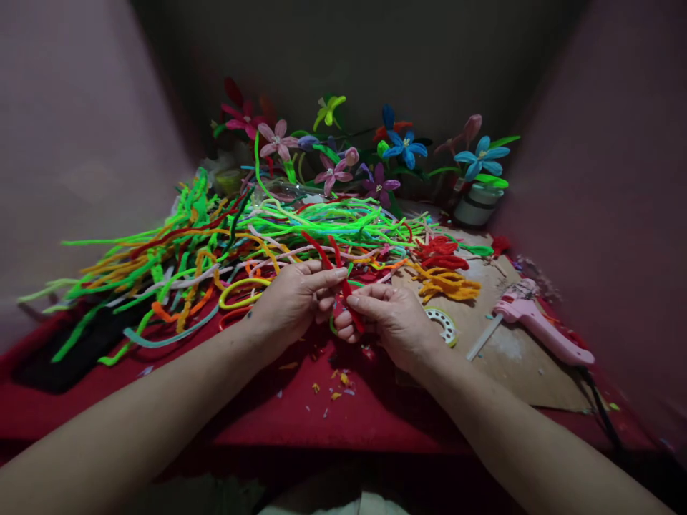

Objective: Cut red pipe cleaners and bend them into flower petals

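Note:
My left hand [293, 297] and my right hand [389, 318] meet over the red cloth [300, 411]. Both pinch a red pipe cleaner [343, 282], whose two ends stick up and back between the fingertips. Fingers of both hands are closed on it. Right behind them lies a big heap of loose pipe cleaners [215, 247], mostly green, orange and pink. Bent red pieces [443, 254] and bent orange pieces [448, 282] lie to the right of my hands.
Finished pipe-cleaner flowers [333, 154] stand along the back. A white pot [475, 204] holds some at the right. A pink glue gun [539, 325] rests on a cardboard sheet [515, 357], next to a tape roll [443, 322]. Small scraps [335, 390] litter the cloth.

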`<state>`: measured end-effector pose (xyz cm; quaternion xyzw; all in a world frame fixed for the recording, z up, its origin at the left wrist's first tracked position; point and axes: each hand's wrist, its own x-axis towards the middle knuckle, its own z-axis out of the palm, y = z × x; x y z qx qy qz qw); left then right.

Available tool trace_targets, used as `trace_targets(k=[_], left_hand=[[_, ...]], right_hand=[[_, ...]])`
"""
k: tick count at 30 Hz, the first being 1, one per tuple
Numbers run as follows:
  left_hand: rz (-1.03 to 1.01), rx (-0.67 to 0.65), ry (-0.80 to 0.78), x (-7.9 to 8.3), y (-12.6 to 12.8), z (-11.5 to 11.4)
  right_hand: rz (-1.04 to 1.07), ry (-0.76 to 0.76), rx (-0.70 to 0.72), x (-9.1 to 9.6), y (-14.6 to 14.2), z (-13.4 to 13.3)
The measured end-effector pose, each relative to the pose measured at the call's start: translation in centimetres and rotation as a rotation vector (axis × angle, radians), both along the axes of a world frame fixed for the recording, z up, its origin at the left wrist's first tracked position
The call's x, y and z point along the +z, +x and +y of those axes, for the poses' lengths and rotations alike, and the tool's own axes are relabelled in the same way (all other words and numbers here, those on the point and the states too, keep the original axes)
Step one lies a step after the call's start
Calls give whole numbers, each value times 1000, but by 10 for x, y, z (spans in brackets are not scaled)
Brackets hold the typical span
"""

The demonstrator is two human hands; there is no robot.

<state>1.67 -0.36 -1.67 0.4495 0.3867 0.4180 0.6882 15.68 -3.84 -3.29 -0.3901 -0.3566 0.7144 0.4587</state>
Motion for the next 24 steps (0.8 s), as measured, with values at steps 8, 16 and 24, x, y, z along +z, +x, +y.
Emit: trace_targets(k=[8,16,24], left_hand=[[37,-1,4,3,1,0],[63,9,35,3,1,-4],[268,-3,107,10,-4,-5]], right_hand=[[-12,-1,6,-2,0,1],[3,5,1,0,-2,2],[-36,19,-27,1,0,2]])
